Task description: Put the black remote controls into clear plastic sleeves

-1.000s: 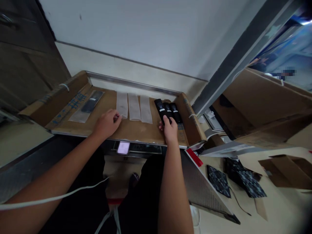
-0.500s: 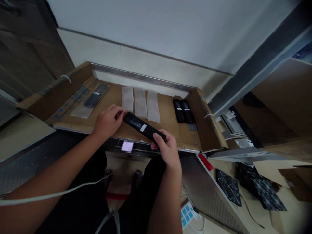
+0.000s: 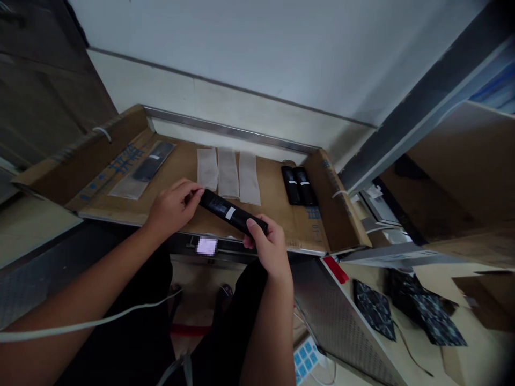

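Fingers (image 3: 254, 229) of left hand (image 3: 171, 206) and right hand (image 3: 271, 247) are being pinched at opposite ends of the black device (image 3: 225, 209); steadiness is being demanded.

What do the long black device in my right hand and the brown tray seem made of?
Long, black, white-labelled device: probably smooth plastic, from its even, faintly shiny surface. Brown walled tray: apparently matte cardboard, from its folded sides and blue printing.

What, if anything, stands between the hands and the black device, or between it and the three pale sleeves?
Nothing visible does. The right hand grips the black device near one end; the left hand is at the other. No object shows between it and the pale sleeves; two other black devices lie off to the right.
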`<state>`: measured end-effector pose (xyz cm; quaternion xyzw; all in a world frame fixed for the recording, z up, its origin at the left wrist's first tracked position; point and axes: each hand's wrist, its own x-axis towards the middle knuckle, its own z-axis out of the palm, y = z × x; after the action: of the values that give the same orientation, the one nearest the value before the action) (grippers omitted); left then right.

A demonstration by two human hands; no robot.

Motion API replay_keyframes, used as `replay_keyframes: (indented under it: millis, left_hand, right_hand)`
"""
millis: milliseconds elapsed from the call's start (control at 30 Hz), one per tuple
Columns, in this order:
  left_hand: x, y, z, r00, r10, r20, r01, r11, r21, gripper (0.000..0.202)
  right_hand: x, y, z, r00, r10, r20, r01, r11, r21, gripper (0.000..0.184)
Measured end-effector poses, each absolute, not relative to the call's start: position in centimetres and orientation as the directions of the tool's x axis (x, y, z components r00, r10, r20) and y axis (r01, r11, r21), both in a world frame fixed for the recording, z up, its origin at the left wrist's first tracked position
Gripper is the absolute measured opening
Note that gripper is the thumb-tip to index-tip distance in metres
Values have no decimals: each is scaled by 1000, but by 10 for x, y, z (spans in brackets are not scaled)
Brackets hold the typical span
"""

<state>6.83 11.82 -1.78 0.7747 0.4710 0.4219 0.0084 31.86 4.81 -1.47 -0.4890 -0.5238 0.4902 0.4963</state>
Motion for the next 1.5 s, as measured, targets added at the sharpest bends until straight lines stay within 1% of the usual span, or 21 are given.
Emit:
replay_keyframes:
  millis: [367, 633, 800, 1000, 1200, 1333, 1500]
  left_hand:
    - [68, 118, -21, 158, 744, 649, 767, -507, 394, 18]
    - [68, 121, -21, 96, 773, 627, 802, -434, 411, 22]
    - [68, 122, -20, 57, 769, 636, 800, -417, 432, 22]
    - [67, 121, -20, 44, 790, 612, 787, -404, 465, 24]
    - [65, 126, -27, -69, 769, 636, 778, -357, 517, 24]
    - [62, 129, -29, -132, 765, 630, 772, -319, 550, 23]
    - [61, 127, -23, -118, 771, 626, 780, -319, 539, 22]
  right_hand:
    - [313, 49, -10, -3, 1000, 5, -36, 5, -999, 39]
    - [307, 50, -14, -84, 996, 33, -25, 30, -999, 35]
    - [308, 51, -14, -87, 996, 12, -29, 10, -1000, 35]
    - [303, 55, -15, -102, 995, 16, -7, 15, -1000, 36]
    - [295, 62, -15, -159, 986, 42, 34, 48, -998, 35]
    - [301, 67, -14, -253, 966, 46, 59, 63, -996, 32]
    - [307, 71, -10, -274, 959, 66, 90, 94, -992, 28]
